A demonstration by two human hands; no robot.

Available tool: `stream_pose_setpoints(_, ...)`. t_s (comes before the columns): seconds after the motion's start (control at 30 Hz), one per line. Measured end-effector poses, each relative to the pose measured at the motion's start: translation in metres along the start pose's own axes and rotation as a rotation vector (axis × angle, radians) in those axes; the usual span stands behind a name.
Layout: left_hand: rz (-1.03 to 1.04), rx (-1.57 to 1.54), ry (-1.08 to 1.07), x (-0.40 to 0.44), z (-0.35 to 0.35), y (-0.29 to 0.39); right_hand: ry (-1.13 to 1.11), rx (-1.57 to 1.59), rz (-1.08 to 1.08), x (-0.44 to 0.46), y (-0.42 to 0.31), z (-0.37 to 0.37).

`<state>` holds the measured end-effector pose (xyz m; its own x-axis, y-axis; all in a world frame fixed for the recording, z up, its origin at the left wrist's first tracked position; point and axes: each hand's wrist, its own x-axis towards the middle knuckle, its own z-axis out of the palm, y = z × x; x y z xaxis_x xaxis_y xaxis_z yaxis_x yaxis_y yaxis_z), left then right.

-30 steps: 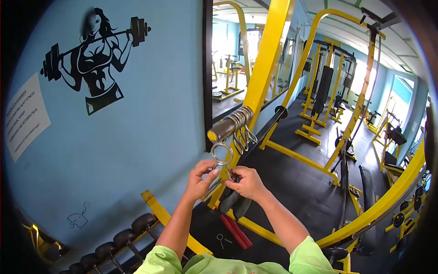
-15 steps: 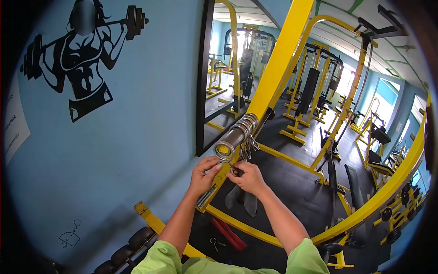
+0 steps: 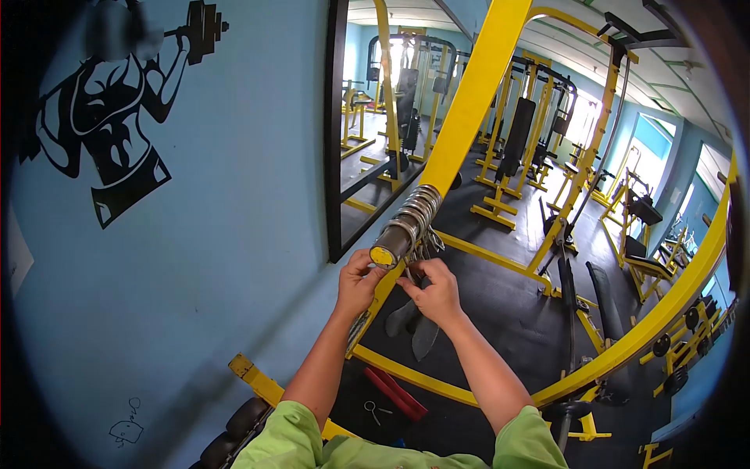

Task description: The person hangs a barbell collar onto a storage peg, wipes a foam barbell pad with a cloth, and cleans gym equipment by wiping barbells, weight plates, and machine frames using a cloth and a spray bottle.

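A: What do your hands hold?
B: You have two hands on one clip (image 3: 409,273). Your right hand (image 3: 435,291) pinches one of its arms between thumb and fingers; your left hand (image 3: 359,288) is pinched on the other, just below the yellow end of the peg (image 3: 400,238) — most of that grip is hidden.
A: Where is its ring?
B: Around your one peg, nearer the end than the other clips (image 3: 422,202). Those sit packed behind it, arms hanging — too crowded for you to count surely. One loose clip (image 3: 374,409) lies on the floor (image 3: 500,324), near one red pad (image 3: 397,395).
A: Can you read anything?
B: One doodle (image 3: 126,431) on the wall (image 3: 223,195) carries a scrawl you cannot make out; one paper (image 3: 19,254) shows only partly, at your far left.
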<state>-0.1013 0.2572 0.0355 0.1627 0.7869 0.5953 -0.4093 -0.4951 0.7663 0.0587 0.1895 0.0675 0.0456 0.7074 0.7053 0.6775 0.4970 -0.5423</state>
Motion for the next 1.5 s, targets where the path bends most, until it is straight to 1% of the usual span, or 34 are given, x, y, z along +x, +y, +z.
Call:
stream_pose_setpoints(0.03, -0.005, -0.003, -0.004, 0.002, 0.002, -0.004, 0.085, -0.051, -0.031, 0.0, -0.001, -0.001)
stream_pose_setpoints(0.07, -0.029, -0.029, 0.051, 0.005, 0.004, -0.007, 0.168, -0.103, -0.064, 0.0, -0.002, -0.003)
stream_pose_setpoints(0.2, -0.12, -0.058, 0.192, 0.009, 0.012, -0.011, 0.157, -0.045, 0.039, -0.002, -0.005, -0.008)
stream_pose_setpoints(0.33, -0.1, -0.086, 0.184, 0.015, 0.011, -0.021, 0.166, -0.093, 0.088, -0.01, 0.004, -0.008)
stream_pose_setpoints(0.4, -0.156, -0.101, 0.17, 0.014, 0.01, -0.022, 0.173, -0.107, 0.111, -0.02, 0.006, -0.01)
stream_pose_setpoints(0.43, -0.159, -0.101, 0.169, 0.011, 0.01, -0.021, 0.166, -0.165, 0.184, -0.029, 0.008, -0.013)
stream_pose_setpoints(0.47, -0.111, 0.105, 0.259, 0.004, 0.01, -0.019, 0.157, -0.221, 0.257, -0.038, 0.01, -0.015)
stream_pose_setpoints(0.5, -0.059, 0.312, 0.346, -0.004, 0.011, -0.017, 0.157, -0.22, 0.261, -0.048, 0.011, -0.019)
stream_pose_setpoints(0.53, -0.059, 0.314, 0.342, -0.016, 0.013, -0.016, 0.117, -0.255, 0.325, -0.059, 0.011, -0.024)
stream_pose_setpoints(0.57, -0.137, 0.371, 0.411, -0.034, 0.017, -0.016, 0.077, -0.29, 0.392, -0.069, 0.013, -0.028)
stream_pose_setpoints(0.6, -0.216, 0.428, 0.477, -0.054, 0.021, -0.019, 0.083, -0.289, 0.4, -0.08, 0.015, -0.031)
stream_pose_setpoints(0.67, -0.339, 0.397, 0.21, -0.099, 0.03, -0.039, -0.015, -0.216, 0.436, -0.101, 0.02, -0.036)
stream_pose_setpoints(0.7, -0.38, 0.441, 0.016, -0.116, 0.04, -0.037, -0.005, -0.219, 0.45, -0.11, 0.021, -0.037)
stream_pose_setpoints(0.73, -0.419, 0.481, -0.181, -0.133, 0.05, -0.034, -0.002, -0.115, 0.45, -0.12, 0.021, -0.038)
stream_pose_setpoints(0.77, -0.427, 0.479, -0.197, -0.154, 0.056, -0.047, 0.001, -0.012, 0.448, -0.13, 0.02, -0.039)
stream_pose_setpoints(0.8, -0.61, 0.327, -0.266, -0.174, 0.059, -0.067, 0.031, 0.055, 0.407, -0.138, 0.019, -0.04)
stream_pose_setpoints(0.83, -0.793, 0.174, -0.334, -0.186, 0.063, -0.076, 0.043, 0.052, 0.422, -0.142, 0.011, -0.045)
stream_pose_setpoints(0.87, -0.803, 0.177, -0.352, -0.196, 0.062, -0.084, 0.05, 0.07, 0.406, -0.145, -0.001, -0.053)
stream_pose_setpoints(0.93, -1.109, -0.129, -0.414, -0.202, 0.062, -0.086, 0.086, 0.059, 0.359, -0.155, -0.01, -0.067)
stream_pose_setpoints(0.97, -1.119, -0.127, -0.44, -0.204, 0.065, -0.088, 0.106, 0.049, 0.375, -0.162, -0.009, -0.073)
stream_pose_setpoints(1.03, -0.952, -0.104, -0.382, -0.205, 0.078, -0.075, 0.2, 0.017, 0.37, -0.18, -0.006, -0.085)
stream_pose_setpoints(1.07, -0.854, 0.04, -0.398, -0.201, 0.087, -0.066, 0.216, 0.008, 0.39, -0.192, -0.002, -0.088)
stream_pose_setpoints(1.1, -0.869, 0.041, -0.42, -0.196, 0.095, -0.057, 0.262, 0.027, 0.461, -0.206, 0.007, -0.09)
stream_pose_setpoints(1.13, -0.816, 0.196, -0.492, -0.191, 0.101, -0.05, 0.308, 0.047, 0.532, -0.221, 0.013, -0.092)
stream_pose_setpoints(1.17, -0.754, 0.35, -0.563, -0.186, 0.108, -0.042, 0.322, 0.044, 0.55, -0.235, 0.017, -0.095)
stream_pose_setpoints(1.23, -0.734, 0.43, -0.602, -0.186, 0.123, -0.038, 0.34, -0.199, 0.515, -0.264, 0.027, -0.1)
stream_pose_setpoints(1.27, -0.637, 0.458, -0.63, -0.192, 0.131, -0.043, 0.339, -0.243, 0.635, -0.286, 0.033, -0.094)
stream_pose_setpoints(1.3, -0.538, 0.485, -0.653, -0.197, 0.14, -0.047, 0.344, -0.238, 0.643, -0.316, 0.042, -0.082)
stream_pose_setpoints(1.33, -0.52, 0.491, -0.704, -0.202, 0.156, -0.039, 0.317, -0.215, 0.818, -0.346, 0.051, -0.068)
stream_pose_setpoints(1.37, -0.625, 0.484, -0.803, -0.21, 0.169, -0.043, 0.285, -0.189, 0.991, -0.364, 0.059, -0.064)
stream_pose_setpoints(1.4, -0.721, 0.493, -0.904, -0.214, 0.185, -0.035, 0.288, -0.182, 0.995, -0.37, 0.065, -0.067)
stream_pose_setpoints(1.43, -0.821, 0.501, -1.006, -0.218, 0.202, -0.026, 0.23, -0.261, 0.941, -0.38, 0.062, -0.065)
stream_pose_setpoints(1.47, -0.705, 0.542, -1.147, -0.228, 0.214, -0.025, 0.17, -0.337, 0.892, -0.387, 0.07, -0.07)
stream_pose_setpoints(1.5, -0.588, 0.577, -1.287, -0.239, 0.225, -0.025, 0.108, -0.41, 0.846, -0.368, 0.078, -0.069)
